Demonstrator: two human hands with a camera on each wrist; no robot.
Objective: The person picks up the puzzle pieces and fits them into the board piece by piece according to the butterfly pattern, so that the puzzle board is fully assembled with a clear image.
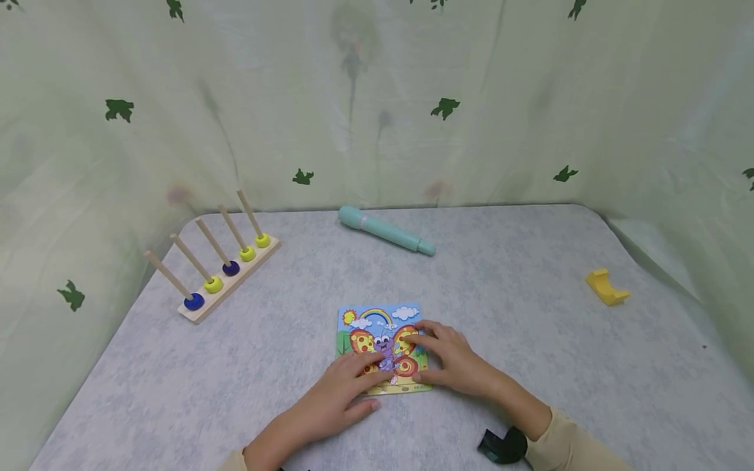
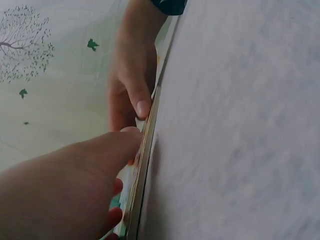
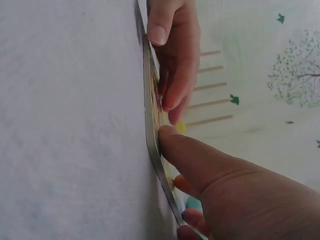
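Note:
A square butterfly picture puzzle [image 1: 377, 313] with a rainbow, sun and clouds lies flat on the table in front of the person. Over its lower left part rests the left hand [image 1: 338, 396], fingers extended across the picture and thumb off the near edge. The right hand [image 1: 462, 363] touches the puzzle's right side, its fingertips on the upper right wing and its thumb by the lower right wing. Seen edge-on in the right wrist view, the puzzle board [image 3: 148, 100] looks thin, with the right thumb on its top face. Part of the picture is hidden under the left fingers.
At the back left stands a wooden peg rack [image 1: 235, 278] with blue and yellow rings. A teal pen-shaped toy [image 1: 385, 231] lies near the back edge. On the right is a yellow curved block [image 1: 607, 288]. A black device [image 1: 503, 446] sits by the right wrist.

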